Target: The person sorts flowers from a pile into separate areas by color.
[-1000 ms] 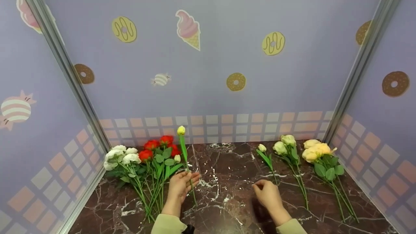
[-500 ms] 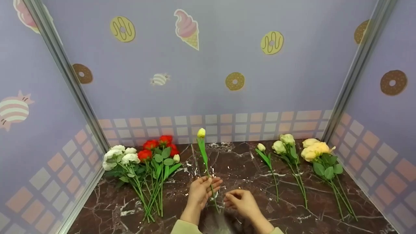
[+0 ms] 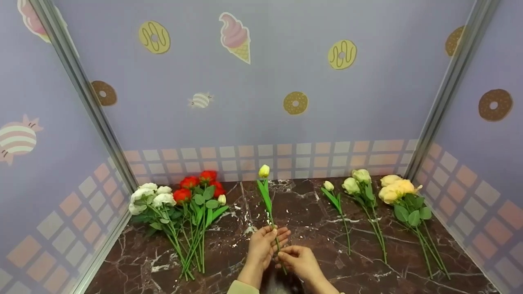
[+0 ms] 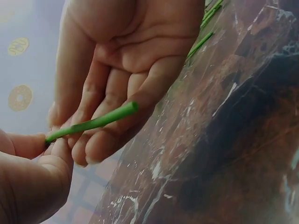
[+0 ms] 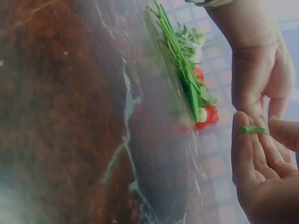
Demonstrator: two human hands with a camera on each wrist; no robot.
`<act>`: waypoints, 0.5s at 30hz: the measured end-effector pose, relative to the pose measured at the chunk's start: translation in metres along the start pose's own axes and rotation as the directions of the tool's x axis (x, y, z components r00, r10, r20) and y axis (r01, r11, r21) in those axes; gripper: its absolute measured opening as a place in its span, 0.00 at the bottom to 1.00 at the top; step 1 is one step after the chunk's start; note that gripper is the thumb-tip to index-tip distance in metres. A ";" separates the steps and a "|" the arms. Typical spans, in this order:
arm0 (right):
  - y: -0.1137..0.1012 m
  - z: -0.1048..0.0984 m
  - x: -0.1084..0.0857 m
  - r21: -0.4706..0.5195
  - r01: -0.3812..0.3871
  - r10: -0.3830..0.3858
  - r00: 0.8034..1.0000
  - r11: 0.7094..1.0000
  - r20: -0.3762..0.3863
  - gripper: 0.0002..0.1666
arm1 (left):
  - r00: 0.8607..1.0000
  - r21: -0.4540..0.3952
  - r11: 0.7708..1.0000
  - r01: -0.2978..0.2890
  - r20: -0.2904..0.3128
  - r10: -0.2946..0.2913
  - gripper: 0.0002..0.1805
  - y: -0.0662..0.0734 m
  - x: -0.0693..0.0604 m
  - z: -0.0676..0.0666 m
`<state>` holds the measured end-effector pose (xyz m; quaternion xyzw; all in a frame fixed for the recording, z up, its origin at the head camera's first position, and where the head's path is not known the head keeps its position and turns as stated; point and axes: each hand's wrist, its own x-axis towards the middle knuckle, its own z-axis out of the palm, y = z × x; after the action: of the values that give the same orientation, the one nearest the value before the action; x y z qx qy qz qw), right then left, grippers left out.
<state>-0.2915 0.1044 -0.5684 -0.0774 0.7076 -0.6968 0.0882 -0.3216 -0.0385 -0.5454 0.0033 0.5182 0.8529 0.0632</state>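
A yellow tulip [image 3: 264,171] with long green leaves stands tilted over the table's middle, its bloom pointing away. My left hand [image 3: 261,247] pinches its stem between thumb and fingers, the other fingers extended. Lower on the same stem, the thumb and fingers of my right hand [image 3: 301,261] pinch it. In the left wrist view the cut end of the green stem [image 4: 93,122] sticks out past my right hand [image 4: 32,179], beneath the palm of my left hand [image 4: 135,51]. The right wrist view has the short stem end [image 5: 253,129] lying across the right fingers.
On the left lie white flowers [image 3: 143,198], red flowers [image 3: 190,182] and a pale tulip [image 3: 222,199]. Toward the right are another tulip [image 3: 328,185], pale green roses [image 3: 361,176] and peach-yellow flowers [image 3: 396,190]. Patterned walls enclose the dark marble tabletop [image 3: 229,265] at the back and sides.
My left hand has carried the yellow tulip rightward from beside the red flowers to the middle. My right hand has come leftward and taken hold of the lower stem.
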 end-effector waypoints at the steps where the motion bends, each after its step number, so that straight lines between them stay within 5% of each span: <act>1: 0.001 0.000 0.000 0.007 0.000 0.000 1.000 1.000 -0.002 0.15 | 1.000 -0.003 1.000 0.000 0.003 0.000 0.08 -0.001 0.000 0.001; 15: 0.003 -0.007 -0.001 -0.071 0.017 -0.021 0.998 0.997 -0.059 0.12 | 1.000 0.084 0.996 -0.002 -0.005 0.003 0.11 -0.005 0.005 0.001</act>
<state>-0.2922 0.1111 -0.5716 -0.0662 0.7332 -0.6744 0.0575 -0.3256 -0.0350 -0.5501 0.0043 0.5536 0.8305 0.0606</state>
